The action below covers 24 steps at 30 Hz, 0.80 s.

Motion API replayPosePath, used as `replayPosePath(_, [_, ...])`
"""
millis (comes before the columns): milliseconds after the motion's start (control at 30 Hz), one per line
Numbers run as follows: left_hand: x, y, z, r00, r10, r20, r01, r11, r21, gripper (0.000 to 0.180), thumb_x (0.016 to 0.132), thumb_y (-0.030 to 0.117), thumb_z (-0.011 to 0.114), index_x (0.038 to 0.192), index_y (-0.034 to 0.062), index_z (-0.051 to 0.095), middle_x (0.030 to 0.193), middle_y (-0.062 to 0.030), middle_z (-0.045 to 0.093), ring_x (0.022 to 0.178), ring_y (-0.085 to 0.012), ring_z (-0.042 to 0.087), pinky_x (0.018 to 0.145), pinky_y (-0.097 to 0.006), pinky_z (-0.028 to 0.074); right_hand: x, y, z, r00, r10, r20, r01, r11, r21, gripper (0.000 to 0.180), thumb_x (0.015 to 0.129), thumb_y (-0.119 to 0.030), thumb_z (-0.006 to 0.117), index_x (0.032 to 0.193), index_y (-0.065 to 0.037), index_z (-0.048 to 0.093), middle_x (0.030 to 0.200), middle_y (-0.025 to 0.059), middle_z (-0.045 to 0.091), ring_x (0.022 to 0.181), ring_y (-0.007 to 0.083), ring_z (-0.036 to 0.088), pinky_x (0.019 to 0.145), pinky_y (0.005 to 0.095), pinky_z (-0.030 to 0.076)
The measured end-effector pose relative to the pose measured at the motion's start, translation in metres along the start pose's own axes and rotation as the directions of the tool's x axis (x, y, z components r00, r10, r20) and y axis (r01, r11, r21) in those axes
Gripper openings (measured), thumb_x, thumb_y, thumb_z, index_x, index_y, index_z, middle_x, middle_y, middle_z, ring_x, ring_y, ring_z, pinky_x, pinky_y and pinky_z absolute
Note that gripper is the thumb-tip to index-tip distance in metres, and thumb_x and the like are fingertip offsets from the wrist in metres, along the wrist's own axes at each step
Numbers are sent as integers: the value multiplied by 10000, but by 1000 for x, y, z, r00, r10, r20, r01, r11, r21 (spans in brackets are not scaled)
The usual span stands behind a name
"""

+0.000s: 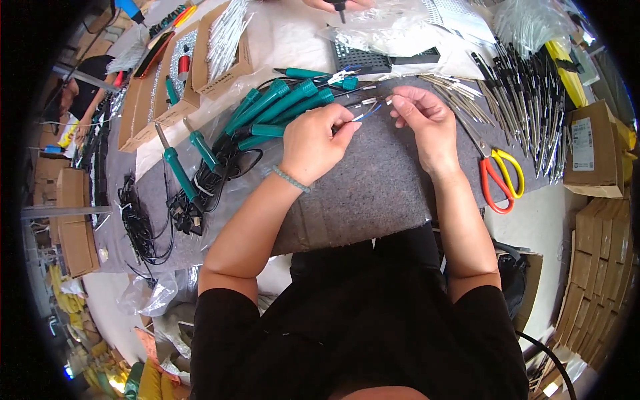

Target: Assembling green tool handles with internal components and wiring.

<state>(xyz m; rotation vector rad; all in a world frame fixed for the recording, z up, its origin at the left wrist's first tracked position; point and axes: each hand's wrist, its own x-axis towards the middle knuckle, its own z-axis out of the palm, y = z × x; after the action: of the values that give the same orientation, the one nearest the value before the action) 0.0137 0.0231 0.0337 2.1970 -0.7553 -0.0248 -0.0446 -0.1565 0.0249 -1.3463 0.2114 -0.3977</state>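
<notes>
My left hand (315,139) is closed in a pinch on thin wires (369,113) with blue and white ends. These wires point right, toward my other hand. Thumb and forefinger of my right hand (428,123) pinch a small white piece (391,101), too small to identify. A gap separates the two hands over a grey felt mat (373,180). Green soldering iron handles (263,107) lie in a pile beyond and left of my left hand. Scissors (497,183) with one red and one yellow handle lie right of my right forearm.
Two green soldering irons (178,172) and coiled black cords (137,223) lie left. Cardboard trays (200,83) hold white tubes and small metal parts. Metal rods (523,110) spread at right, near a carton (597,147). Another person's hands (357,5) work across the table.
</notes>
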Motion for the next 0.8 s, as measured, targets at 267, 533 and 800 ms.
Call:
replayPosePath(267, [0, -3, 1, 998, 60, -29, -59, 997, 41, 133, 784, 128, 733, 833, 35, 651, 746, -73, 671, 661, -154, 651, 584, -265, 490, 2, 4, 2, 999, 28, 26, -27, 999, -27, 196, 878, -98, 659, 1041, 12, 659, 868, 28, 672, 732, 77, 603, 636, 210, 485])
replayPosePath(533, [2, -2, 1, 996, 74, -40, -71, 995, 64, 132, 778, 131, 736, 825, 39, 653, 747, -77, 671, 671, -165, 659, 589, -271, 494, 3, 6, 1, 999, 24, 35, -21, 996, -89, 189, 881, -105, 658, 1030, 11, 663, 849, 21, 665, 724, 72, 596, 633, 210, 483])
replayPosePath(800, [1, -1, 1, 996, 74, -50, -71, 996, 52, 132, 781, 136, 733, 830, 39, 657, 750, -82, 673, 673, -169, 660, 598, -276, 498, 3, 6, 1, 999, 34, 13, -33, 996, -80, 179, 877, -103, 663, 1014, 11, 662, 841, 22, 663, 707, 73, 595, 622, 209, 483])
